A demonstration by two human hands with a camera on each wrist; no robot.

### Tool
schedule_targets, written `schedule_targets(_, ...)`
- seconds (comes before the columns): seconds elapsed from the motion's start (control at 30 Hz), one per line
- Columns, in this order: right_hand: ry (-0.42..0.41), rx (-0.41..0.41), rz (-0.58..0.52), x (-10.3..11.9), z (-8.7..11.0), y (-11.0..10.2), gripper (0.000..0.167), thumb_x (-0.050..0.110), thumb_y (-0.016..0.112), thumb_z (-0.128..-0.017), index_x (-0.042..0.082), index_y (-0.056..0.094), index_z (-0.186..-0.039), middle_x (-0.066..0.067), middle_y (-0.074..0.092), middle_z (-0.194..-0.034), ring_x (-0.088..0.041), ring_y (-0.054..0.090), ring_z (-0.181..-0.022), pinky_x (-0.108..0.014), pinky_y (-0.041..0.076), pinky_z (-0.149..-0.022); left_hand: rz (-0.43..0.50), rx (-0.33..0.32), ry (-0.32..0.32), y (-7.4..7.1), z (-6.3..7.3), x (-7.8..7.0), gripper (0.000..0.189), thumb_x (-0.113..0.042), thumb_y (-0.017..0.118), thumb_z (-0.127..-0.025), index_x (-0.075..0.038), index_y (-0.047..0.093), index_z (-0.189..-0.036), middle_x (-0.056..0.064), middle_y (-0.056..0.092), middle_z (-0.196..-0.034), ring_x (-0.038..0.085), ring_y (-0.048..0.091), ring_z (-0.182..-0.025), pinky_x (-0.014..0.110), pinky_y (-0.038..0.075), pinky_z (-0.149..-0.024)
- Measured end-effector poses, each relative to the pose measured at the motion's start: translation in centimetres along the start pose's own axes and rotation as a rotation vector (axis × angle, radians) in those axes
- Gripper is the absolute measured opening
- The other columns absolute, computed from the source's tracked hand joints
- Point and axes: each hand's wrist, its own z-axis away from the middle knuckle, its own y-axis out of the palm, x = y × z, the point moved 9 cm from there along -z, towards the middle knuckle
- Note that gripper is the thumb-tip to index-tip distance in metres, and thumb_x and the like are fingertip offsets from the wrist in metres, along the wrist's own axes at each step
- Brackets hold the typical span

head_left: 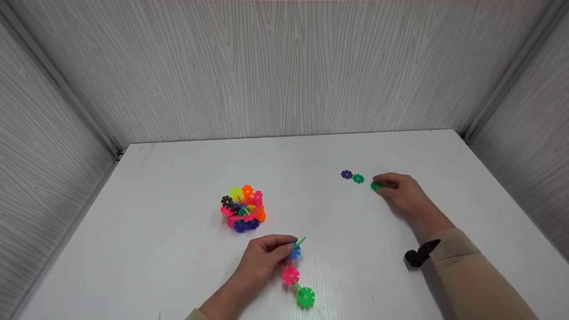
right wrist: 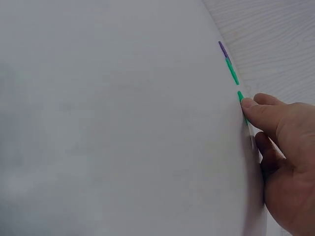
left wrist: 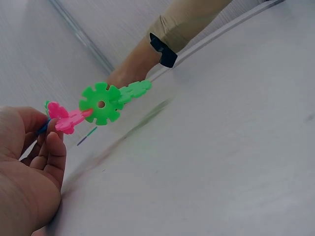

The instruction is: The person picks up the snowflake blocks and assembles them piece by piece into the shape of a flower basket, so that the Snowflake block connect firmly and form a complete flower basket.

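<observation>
My left hand (head_left: 262, 262) pinches a blue snowflake disc (head_left: 294, 252), one of several notched plastic discs slotted into a chain. Below it hang a pink disc (head_left: 291, 275) and green discs (head_left: 306, 297); in the left wrist view the pink piece (left wrist: 69, 119) and green disc (left wrist: 100, 103) stick out past the fingertips. At the right, my right hand (head_left: 402, 193) has thumb and finger on a loose dark green disc (head_left: 375, 186), low over the table. The right wrist view shows the thumb on that green disc (right wrist: 240, 96), partly hidden by the hand.
A purple disc (head_left: 346, 174) and another green disc (head_left: 358, 178) lie flat beside the right hand. Left of centre stands a cluster of joined multicoloured discs (head_left: 243, 218). The white table (head_left: 178, 173) is bounded by pale wood-grain panels (head_left: 284, 71) at back and sides.
</observation>
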Motion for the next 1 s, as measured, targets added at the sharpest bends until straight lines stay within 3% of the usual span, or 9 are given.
schedule_targets(0.2, 0.004, -0.005, 0.064, 0.4, 1.1, 0.1, 0.035, 0.015, 0.075, -0.100, 0.010, 0.072, -0.134, -0.014, 0.065, -0.121, -0.029, 0.054, -0.109, -0.039, 0.049, -0.094, 0.000, 0.006, 0.015, 0.1, -0.1, -0.1, 0.024, -0.017, 0.073, -0.102, -0.011, 0.079, -0.124, 0.009, 0.073, -0.112, 0.019, 0.066, -0.089, 0.025, 0.060, -0.082)
schedule_targets(0.43, 0.008, 0.034, 0.052, 2.3, 3.2, 1.3, 0.029, 0.016, 0.079, -0.097, 0.015, 0.076, -0.126, -0.009, 0.071, -0.120, -0.027, 0.060, -0.106, -0.032, 0.055, -0.086, -0.002, 0.005, 0.008, 0.0, 0.1, -0.3, 0.025, -0.018, 0.073, -0.102, -0.010, 0.078, -0.125, 0.009, 0.074, -0.114, 0.020, 0.066, -0.092, 0.024, 0.060, -0.083)
schedule_targets(0.57, -0.017, 0.107, -0.086, 4.8, 4.9, 4.0, 0.032, 0.016, 0.080, -0.096, 0.014, 0.077, -0.129, -0.007, 0.073, -0.116, -0.026, 0.068, -0.099, -0.030, 0.061, -0.082, -0.013, 0.010, 0.009, 0.1, 0.1, -0.3, 0.024, -0.019, 0.073, -0.103, -0.012, 0.078, -0.125, 0.009, 0.073, -0.112, 0.020, 0.065, -0.091, 0.024, 0.059, -0.082)
schedule_targets(0.8, -0.183, 0.298, -0.291, 10.9, 8.2, 9.1, 0.039, 0.017, 0.072, -0.103, 0.002, 0.068, -0.140, -0.017, 0.075, -0.110, -0.027, 0.077, -0.098, -0.031, 0.062, -0.090, -0.011, 0.013, 0.006, 0.3, 0.0, -0.2, 0.023, -0.020, 0.073, -0.102, -0.012, 0.079, -0.124, 0.009, 0.074, -0.111, 0.019, 0.065, -0.088, 0.024, 0.060, -0.080)
schedule_targets(1.0, -0.210, 0.354, -0.366, 13.0, 9.9, 11.6, 0.039, 0.015, 0.074, -0.102, 0.002, 0.069, -0.138, -0.025, 0.074, -0.101, -0.027, 0.075, -0.083, -0.034, 0.064, -0.082, 0.007, 0.015, 0.006, 0.4, 0.2, -0.3, 0.024, -0.021, 0.074, -0.102, -0.011, 0.078, -0.123, 0.010, 0.073, -0.112, 0.019, 0.066, -0.089, 0.025, 0.060, -0.082)
